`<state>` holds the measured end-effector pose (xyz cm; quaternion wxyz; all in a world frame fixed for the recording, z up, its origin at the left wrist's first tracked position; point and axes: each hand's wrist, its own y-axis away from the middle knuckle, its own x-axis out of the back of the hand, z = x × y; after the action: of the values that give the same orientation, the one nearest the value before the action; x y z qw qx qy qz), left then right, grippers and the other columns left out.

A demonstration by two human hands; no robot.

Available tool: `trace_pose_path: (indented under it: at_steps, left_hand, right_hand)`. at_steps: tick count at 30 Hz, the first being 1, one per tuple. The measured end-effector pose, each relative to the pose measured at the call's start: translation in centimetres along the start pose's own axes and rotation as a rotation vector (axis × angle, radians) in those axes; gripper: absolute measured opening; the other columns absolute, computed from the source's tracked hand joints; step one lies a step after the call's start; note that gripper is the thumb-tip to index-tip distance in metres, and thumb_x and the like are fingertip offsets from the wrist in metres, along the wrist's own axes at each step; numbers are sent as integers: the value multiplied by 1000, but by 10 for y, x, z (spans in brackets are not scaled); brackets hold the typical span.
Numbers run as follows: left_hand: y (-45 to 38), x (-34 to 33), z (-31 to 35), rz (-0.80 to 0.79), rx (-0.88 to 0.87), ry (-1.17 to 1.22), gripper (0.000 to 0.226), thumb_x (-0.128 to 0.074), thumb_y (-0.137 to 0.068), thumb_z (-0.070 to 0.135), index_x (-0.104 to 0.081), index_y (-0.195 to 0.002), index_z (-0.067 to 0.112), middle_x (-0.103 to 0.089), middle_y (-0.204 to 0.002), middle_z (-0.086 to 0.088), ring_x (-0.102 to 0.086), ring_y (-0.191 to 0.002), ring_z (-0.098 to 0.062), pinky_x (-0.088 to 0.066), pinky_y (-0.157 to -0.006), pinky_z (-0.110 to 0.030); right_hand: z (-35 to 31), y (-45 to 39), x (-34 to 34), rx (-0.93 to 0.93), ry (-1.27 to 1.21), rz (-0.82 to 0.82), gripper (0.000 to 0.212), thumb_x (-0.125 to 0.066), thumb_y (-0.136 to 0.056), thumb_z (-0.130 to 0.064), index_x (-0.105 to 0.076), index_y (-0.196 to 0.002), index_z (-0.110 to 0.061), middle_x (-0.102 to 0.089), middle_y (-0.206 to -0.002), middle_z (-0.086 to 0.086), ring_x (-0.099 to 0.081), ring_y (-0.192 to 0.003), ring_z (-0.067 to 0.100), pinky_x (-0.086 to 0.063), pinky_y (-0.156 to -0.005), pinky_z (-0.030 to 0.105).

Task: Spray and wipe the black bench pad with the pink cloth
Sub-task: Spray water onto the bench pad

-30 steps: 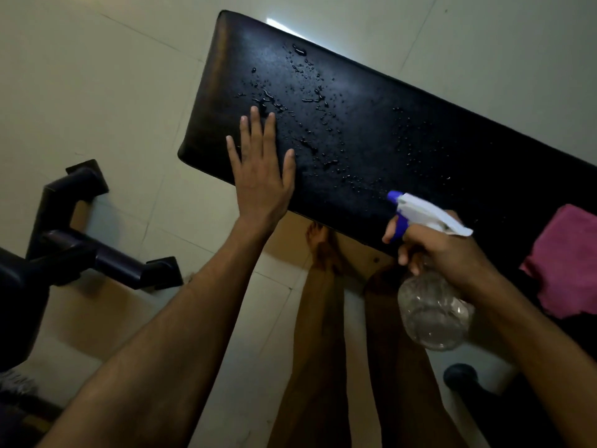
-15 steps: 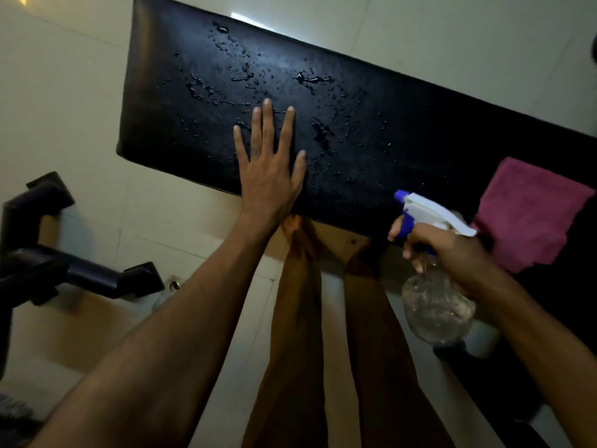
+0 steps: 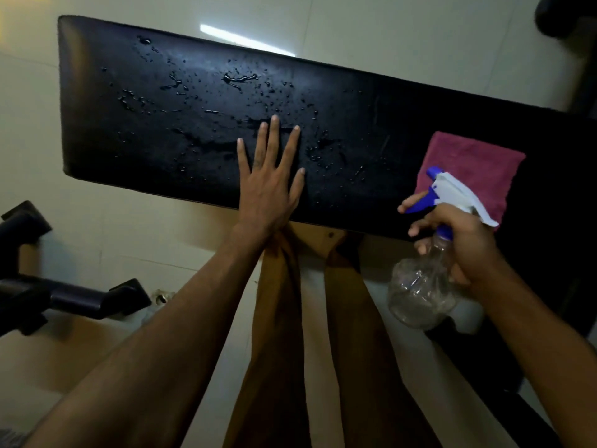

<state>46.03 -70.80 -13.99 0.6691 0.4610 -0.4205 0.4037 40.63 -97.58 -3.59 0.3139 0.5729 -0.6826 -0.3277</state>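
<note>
The black bench pad [image 3: 129, 92] runs across the upper part of the view, speckled with water drops and small puddles. My left hand [image 3: 269, 179] lies flat on the pad's near edge, fingers spread, holding nothing. My right hand [image 3: 458, 244] grips the neck of a clear spray bottle [image 3: 420, 292] with a white and blue trigger head, held off the pad's near right side with the nozzle facing the pad. The pink cloth [image 3: 471, 163] lies folded on the pad's right end, just behind the nozzle.
Pale floor tiles [image 3: 113, 227] surround the bench. A black metal frame foot [image 3: 74, 299] stands at the left. My legs in brown trousers [image 3: 290, 350] are below the pad. Dark equipment [image 3: 562, 17] sits at the top right corner.
The view has shifted left along the bench, so more of the right end and the whole pink cloth show. My left hand rests farther right on the pad. The bottle stays in my right hand.
</note>
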Motion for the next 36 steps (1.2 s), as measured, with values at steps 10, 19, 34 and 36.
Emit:
trace_pose_path:
  at_steps: [10,19,34,36]
  left_hand:
    - [-7,-6,56,-33,-48,-10,63,-32,-105,45,-11,-161,24,-3,-168,-16,-2,-155,-30,-3,-123,-59]
    - [-11,-6,81,-86,-110,6,66,-34,-105,43,-6,-161,22,2,-168,-13,4,-155,-27,4,-124,-55]
    - [-22,-9,142,-125,-204,30,71,-46,-103,32,-10,-161,14,0,-168,-12,3,-155,-25,0,-126,-51]
    - [-21,-9,143,-117,-202,41,70,-48,-103,30,-11,-161,14,-1,-167,-12,3,-155,-25,0,-126,-51]
  right_hand:
    - [42,20,43,-51,182,-37,19,-54,-68,-20,-71,-71,-14,-64,-81,28,-52,-55,20,-40,-41,26]
    - [22,48,95,277,130,219,31,-50,-78,-10,-74,-84,-28,-61,-65,16,-51,-48,20,-44,-48,26]
    - [-34,1,185,680,22,998,36,-56,-98,-32,-59,-125,-8,-68,-112,12,-69,-99,17,-55,-90,36]
    - [-25,-7,187,598,-57,940,48,-56,-97,-40,-54,-133,-9,-63,-129,10,-64,-116,15,-50,-103,37]
